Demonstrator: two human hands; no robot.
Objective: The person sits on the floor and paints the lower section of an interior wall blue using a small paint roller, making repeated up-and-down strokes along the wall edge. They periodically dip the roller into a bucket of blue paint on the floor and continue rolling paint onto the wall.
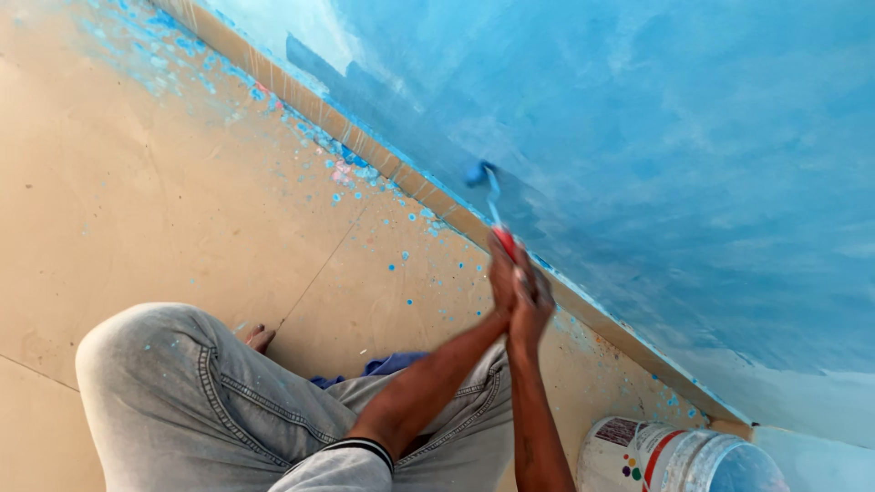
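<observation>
Gripping the roller's red handle (504,242) with both hands, we close our left hand (502,273) and right hand (532,296) around it together, one against the other, blurred in motion. Beyond them the thin metal frame runs up to the roller (478,172), which meets the blue wall (656,155) just above the tan skirting (383,150). Blue drops speckle the floor (137,182) beside it. Our grey jeans (200,401) fill the lower frame, and a white bucket (679,460) stands at the right.
</observation>
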